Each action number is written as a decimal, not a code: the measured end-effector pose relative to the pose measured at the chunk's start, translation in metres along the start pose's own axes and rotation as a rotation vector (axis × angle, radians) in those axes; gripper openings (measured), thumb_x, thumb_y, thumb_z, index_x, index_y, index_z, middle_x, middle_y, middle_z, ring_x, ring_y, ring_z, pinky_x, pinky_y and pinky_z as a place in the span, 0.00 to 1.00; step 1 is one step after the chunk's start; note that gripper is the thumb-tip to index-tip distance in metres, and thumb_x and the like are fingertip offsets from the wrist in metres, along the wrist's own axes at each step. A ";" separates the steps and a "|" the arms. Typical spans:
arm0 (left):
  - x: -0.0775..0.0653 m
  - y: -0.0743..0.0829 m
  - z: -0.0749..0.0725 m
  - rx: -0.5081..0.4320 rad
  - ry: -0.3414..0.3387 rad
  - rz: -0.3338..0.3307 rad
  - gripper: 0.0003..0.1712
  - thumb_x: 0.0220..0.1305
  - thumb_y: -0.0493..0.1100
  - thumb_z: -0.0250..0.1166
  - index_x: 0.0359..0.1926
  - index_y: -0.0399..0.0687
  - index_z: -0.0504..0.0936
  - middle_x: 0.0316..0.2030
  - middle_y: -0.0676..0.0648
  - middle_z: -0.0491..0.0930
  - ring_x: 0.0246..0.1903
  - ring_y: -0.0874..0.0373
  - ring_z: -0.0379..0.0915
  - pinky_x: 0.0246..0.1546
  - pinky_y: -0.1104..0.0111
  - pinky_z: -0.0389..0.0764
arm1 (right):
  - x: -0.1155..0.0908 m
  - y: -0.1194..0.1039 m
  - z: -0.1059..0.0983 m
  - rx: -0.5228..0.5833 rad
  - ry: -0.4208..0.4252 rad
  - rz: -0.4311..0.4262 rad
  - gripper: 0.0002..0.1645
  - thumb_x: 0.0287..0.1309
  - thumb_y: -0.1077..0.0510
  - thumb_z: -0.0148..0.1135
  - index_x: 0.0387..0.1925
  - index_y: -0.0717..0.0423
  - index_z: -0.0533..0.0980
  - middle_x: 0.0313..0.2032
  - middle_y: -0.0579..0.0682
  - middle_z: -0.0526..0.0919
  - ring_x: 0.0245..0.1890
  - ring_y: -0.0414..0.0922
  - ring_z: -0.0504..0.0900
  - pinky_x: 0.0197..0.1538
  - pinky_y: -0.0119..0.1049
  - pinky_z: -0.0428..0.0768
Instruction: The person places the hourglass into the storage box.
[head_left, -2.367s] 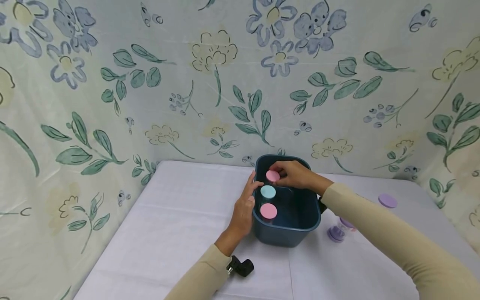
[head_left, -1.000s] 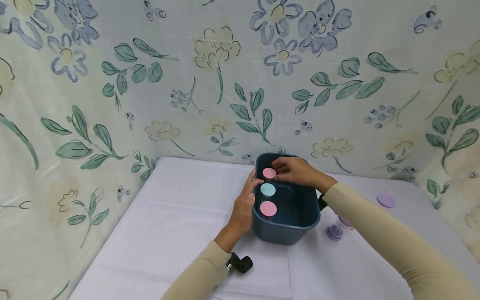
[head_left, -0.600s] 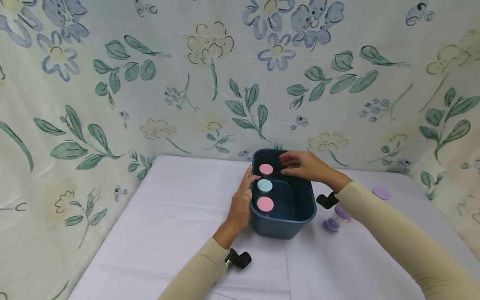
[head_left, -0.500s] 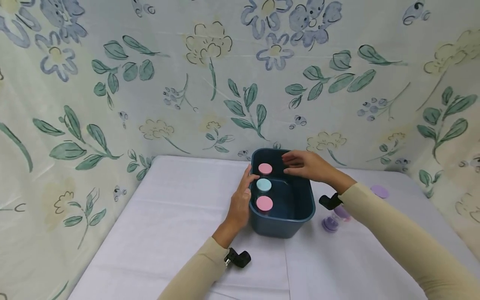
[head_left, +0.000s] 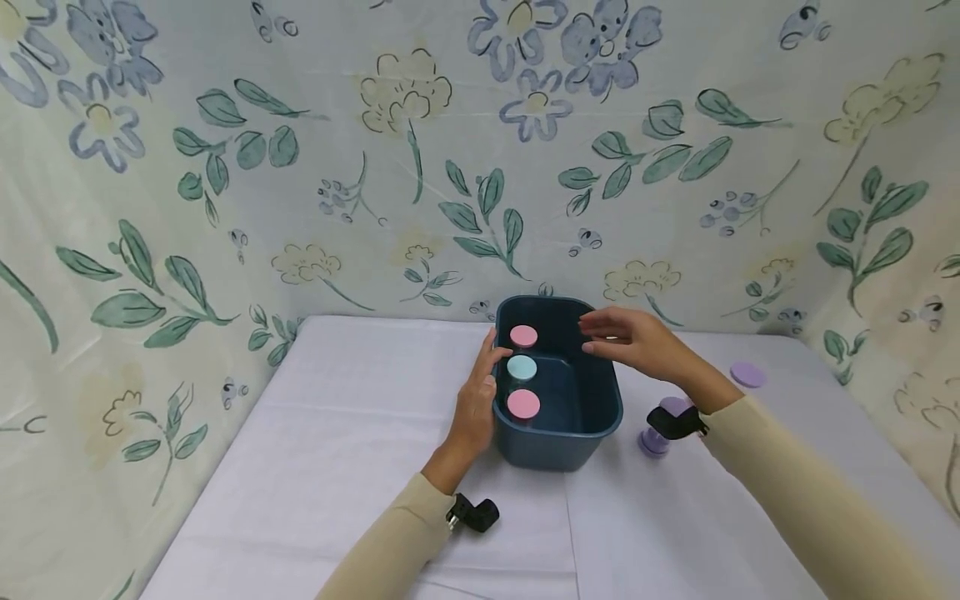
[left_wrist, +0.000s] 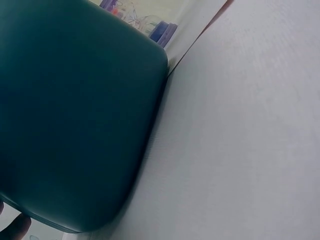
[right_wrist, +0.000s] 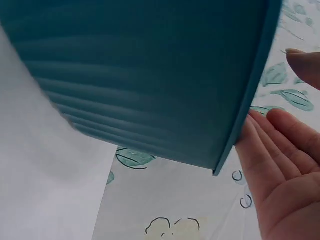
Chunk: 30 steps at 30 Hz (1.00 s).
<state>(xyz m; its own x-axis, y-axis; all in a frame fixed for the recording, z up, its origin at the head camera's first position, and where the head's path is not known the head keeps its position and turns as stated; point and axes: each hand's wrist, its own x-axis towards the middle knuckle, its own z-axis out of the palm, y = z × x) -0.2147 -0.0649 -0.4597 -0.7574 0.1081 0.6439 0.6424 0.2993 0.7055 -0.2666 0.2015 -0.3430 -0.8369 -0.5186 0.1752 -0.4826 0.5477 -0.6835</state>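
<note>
A dark blue bin [head_left: 555, 454] stands on the white-covered table. Along its inner left side are a far pink-lidded container [head_left: 523, 336], a light-blue-lidded container [head_left: 522, 367] and a near pink-lidded container [head_left: 523, 405], lids upward. The left hand [head_left: 472, 412] holds the bin's left wall, fingers along the outside and one digit over the rim; in the left wrist view fingertips [left_wrist: 17, 227] show beside the rim. Over the bin's far right rim, the right hand [head_left: 633, 340] has its fingers extended and thumb apart, holding nothing. The right wrist view shows this hand [right_wrist: 285, 175] at the rim.
Right of the bin, a clear container with a purple base [head_left: 654, 443] lies partly hidden by the black right wrist camera [head_left: 675, 422]. Farther right is a round purple lid [head_left: 747, 375]. A floral cloth [head_left: 420, 183] hangs behind the table.
The right hand has let go of the far pink-lidded container, which stays in the bin, and has moved right to the bin's far right rim. The left hand stays at the bin's left wall.
</note>
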 end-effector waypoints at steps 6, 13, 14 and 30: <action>-0.002 0.000 0.003 0.015 -0.005 -0.017 0.28 0.73 0.50 0.32 0.65 0.49 0.66 0.75 0.46 0.49 0.73 0.55 0.44 0.67 0.48 0.56 | -0.024 -0.002 0.001 0.044 0.051 0.038 0.33 0.60 0.48 0.64 0.62 0.60 0.69 0.59 0.57 0.76 0.59 0.55 0.76 0.52 0.43 0.79; -0.002 -0.001 0.002 -0.006 -0.001 -0.020 0.28 0.73 0.48 0.32 0.66 0.50 0.66 0.75 0.48 0.48 0.73 0.54 0.44 0.68 0.46 0.54 | -0.042 -0.004 -0.001 0.072 0.134 0.056 0.32 0.59 0.48 0.65 0.61 0.57 0.71 0.58 0.54 0.77 0.57 0.53 0.77 0.51 0.39 0.79; -0.001 -0.001 0.002 -0.007 0.001 -0.016 0.28 0.73 0.48 0.32 0.66 0.50 0.66 0.75 0.47 0.48 0.73 0.54 0.44 0.68 0.47 0.53 | -0.044 0.001 -0.001 0.068 0.156 0.053 0.32 0.59 0.46 0.65 0.61 0.55 0.71 0.58 0.52 0.77 0.57 0.52 0.78 0.51 0.38 0.79; 0.002 -0.003 -0.001 0.002 0.003 0.002 0.27 0.73 0.47 0.32 0.66 0.48 0.66 0.75 0.47 0.49 0.73 0.53 0.45 0.68 0.48 0.54 | -0.084 0.004 -0.002 0.058 0.276 0.047 0.29 0.61 0.54 0.63 0.63 0.57 0.70 0.59 0.58 0.76 0.53 0.34 0.79 0.47 0.22 0.76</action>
<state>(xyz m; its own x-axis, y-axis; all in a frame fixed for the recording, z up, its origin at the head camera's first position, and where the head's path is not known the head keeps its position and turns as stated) -0.2179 -0.0665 -0.4601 -0.7556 0.1058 0.6465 0.6439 0.3013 0.7033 -0.1985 0.2483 -0.3588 -0.9005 -0.2905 0.3236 -0.4327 0.5245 -0.7332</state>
